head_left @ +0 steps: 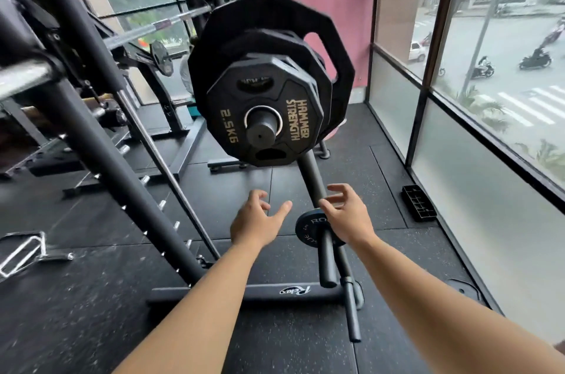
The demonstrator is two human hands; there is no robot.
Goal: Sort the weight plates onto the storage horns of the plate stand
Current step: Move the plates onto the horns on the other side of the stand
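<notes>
Flanking the small round black plate [307,228] on the low dark steel horn [326,263], left hand [256,222] and right hand [349,217] are spread, gripping nothing, probably to lift it toward the twelve-sided black rubber 2.5kg plate [226,116] stacked on the upper horn [263,129].

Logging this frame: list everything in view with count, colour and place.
2.5 kg plate: one, black, gold lettering, front of upper horn
larger plates: at least two, black, behind it
small round plate: one, dark, on lower horn
grid tray: one, black, floor, right side
chrome handle: one, silver, floor, far left
banner: one, pink, behind the plates
left hand: one, open and empty, left of the small round plate
right hand: one, open and empty, at that plate's right edge
</notes>
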